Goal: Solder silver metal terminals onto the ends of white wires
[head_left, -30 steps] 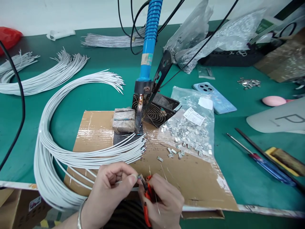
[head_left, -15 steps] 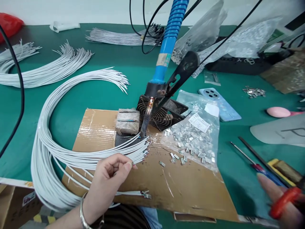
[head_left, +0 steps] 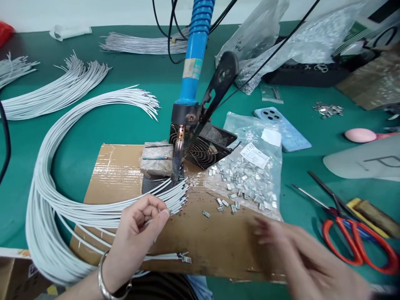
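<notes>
My left hand, a metal bangle at its wrist, is closed in a pinch beside the tips of a bundle of white wires; what lies between thumb and forefinger is too small to make out. Over the right part of the cardboard sheet, my right hand is smeared by motion, its fingers pointing left. Red-handled scissors lie to its right, apart from it. Below my left hand, a few wires end in small metal connectors. Loose metal connectors lie between the hands.
A blue-sleeved soldering iron on a black holder points down above the wire tips. Behind are a small fan, a wrapped block and a plastic bag of connectors. A phone and a screwdriver lie right.
My right hand has let go of the scissors at the right and moved left over the cardboard. My left hand keeps its pinch; the whole view has shifted slightly.
</notes>
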